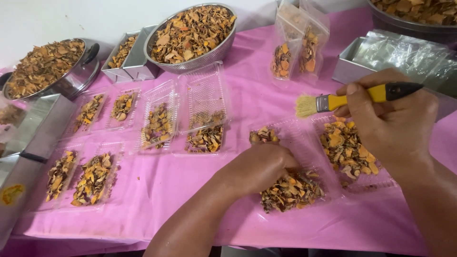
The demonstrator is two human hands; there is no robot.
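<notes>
- Right hand (395,119) is closed around a yellow-and-black paintbrush (354,98), thumb and fingers clamped on the handle just behind the metal ferrule, bristles pointing away from the palm toward the person's left.
- Left hand (259,166) is curled over a clear plastic clamshell tray (304,143), fingers pressing into the dried orange-brown chips (291,191); whether it pinches any pieces or only rests on them cannot be told.
- Below the brush grip lies the tray's second half, also holding a heap of chips; the bristles hang above the bare plastic between the two heaps.
- A judgement: keeping the brush grip close to the ferrule gives short, controlled strokes, so crumbs stay inside the tray rather than scattering on the pink tablecloth (190,190).
- Steadying the tray with the left hand looks wise, since the thin plastic would likely slide or flex.
- Beyond the left hand, further filled trays (157,126) and a metal colander (190,35) of chips sit well apart.
</notes>
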